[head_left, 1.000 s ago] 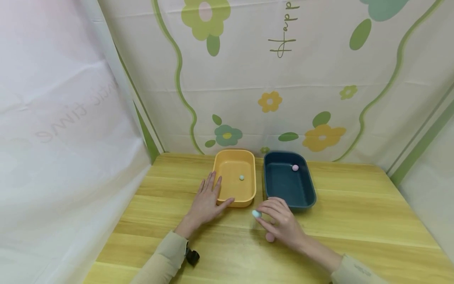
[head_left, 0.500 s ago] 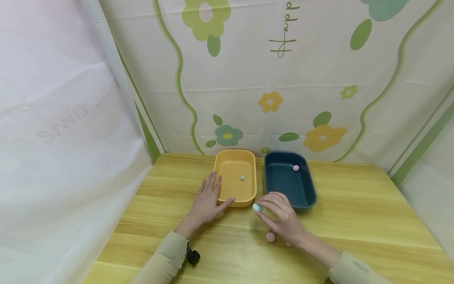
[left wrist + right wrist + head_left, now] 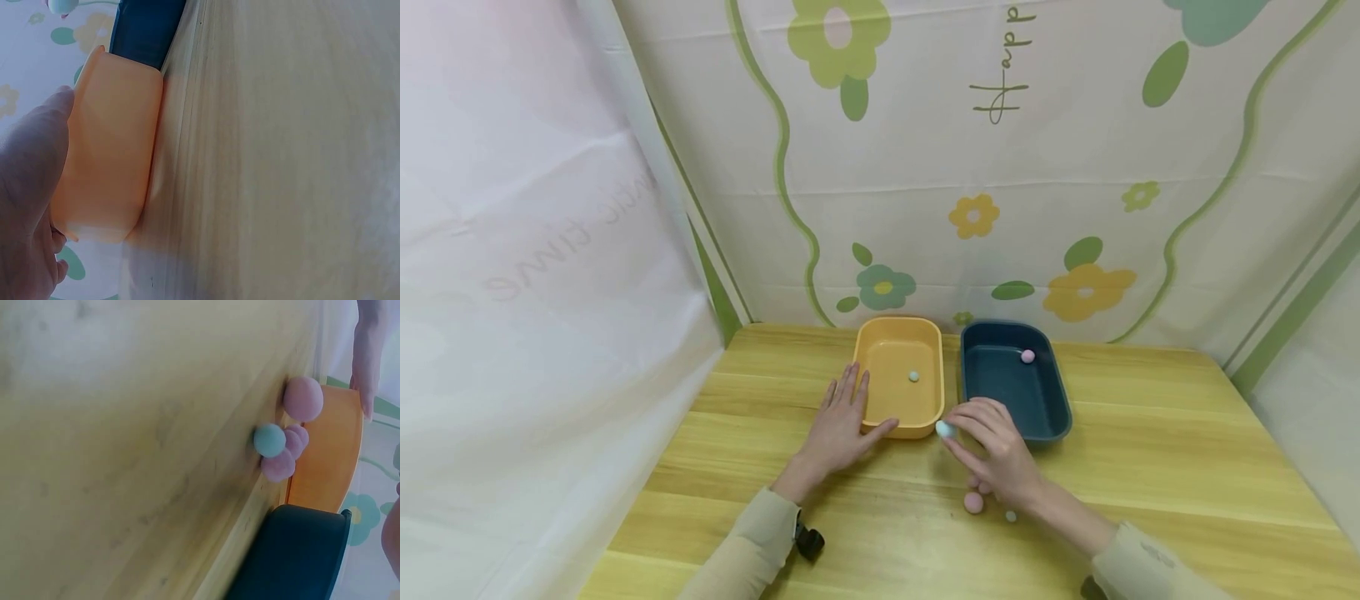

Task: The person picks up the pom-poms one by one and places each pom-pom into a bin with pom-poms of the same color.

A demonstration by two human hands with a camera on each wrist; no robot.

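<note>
My right hand (image 3: pixel 996 454) pinches a light blue pom-pom (image 3: pixel 945 429) between thumb and fingertips, just off the front right corner of the yellow tray (image 3: pixel 887 404). On that tray's left and front rim rests my left hand (image 3: pixel 833 429), fingers spread. Inside the yellow tray lies a small pale green pom-pom (image 3: pixel 913 377). The dark blue tray (image 3: pixel 1011 400) beside it holds a pink pom-pom (image 3: pixel 1027 357). Below my right hand, several pink pom-poms (image 3: pixel 304 399) and a pale blue-green one (image 3: pixel 269 440) sit close together on the table.
Both trays stand side by side near the back of the wooden table (image 3: pixel 760 417). A white curtain with printed flowers (image 3: pixel 1078 292) hangs right behind them. Another white sheet (image 3: pixel 550 333) hangs at the left.
My right hand has moved slightly forward with the light blue pom-pom, towards the yellow tray's corner. More of the pom-poms beneath it now show. The left hand stays in place.
</note>
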